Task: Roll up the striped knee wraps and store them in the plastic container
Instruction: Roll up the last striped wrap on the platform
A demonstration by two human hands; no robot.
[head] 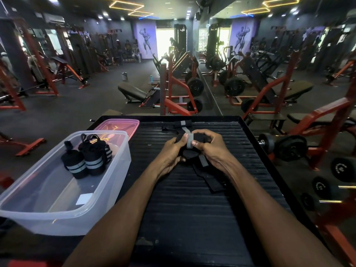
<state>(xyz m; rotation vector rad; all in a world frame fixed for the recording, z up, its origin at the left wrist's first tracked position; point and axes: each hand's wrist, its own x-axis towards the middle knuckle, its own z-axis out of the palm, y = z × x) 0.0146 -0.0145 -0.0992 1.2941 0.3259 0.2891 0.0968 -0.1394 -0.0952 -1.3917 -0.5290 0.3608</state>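
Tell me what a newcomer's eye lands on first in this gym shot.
First, the two hands at centre: the left hand and right hand grip a half-rolled black wrap with a grey stripe over the ribbed black tray. Next, to the left, the clear plastic container holding rolled striped wraps, its pink lid lying behind it.

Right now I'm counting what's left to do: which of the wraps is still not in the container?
The wrap in both hands, half rolled over the black ribbed tray, its tail trailing loose. The two rolled wraps stand inside the clear container.
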